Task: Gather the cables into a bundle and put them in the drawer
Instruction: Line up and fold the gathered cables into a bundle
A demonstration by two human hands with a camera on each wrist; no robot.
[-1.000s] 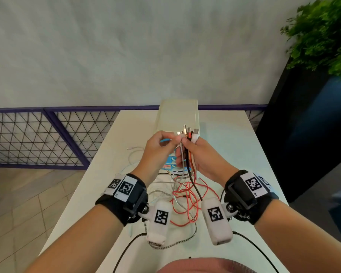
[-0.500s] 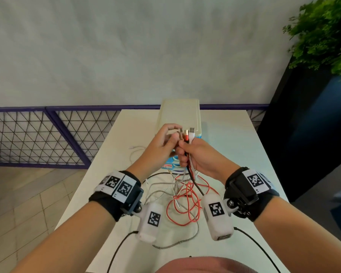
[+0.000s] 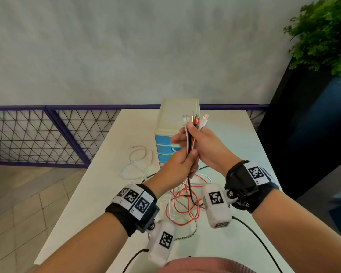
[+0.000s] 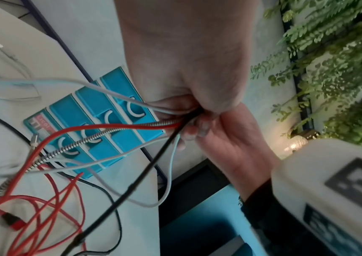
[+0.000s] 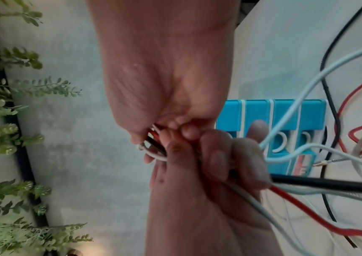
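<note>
The mixed red, black and white cables [image 3: 191, 138] are clamped by both right hand [image 3: 207, 146] and left hand [image 3: 177, 168], above the white bench [image 3: 106, 174] before the blue plastic drawer unit [image 3: 165, 146].

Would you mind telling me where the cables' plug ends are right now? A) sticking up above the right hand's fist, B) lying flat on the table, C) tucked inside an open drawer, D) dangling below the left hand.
A: in the head view the plug ends fan upward out of the top of the right hand, while the left hand grips the cables just below it.
</note>
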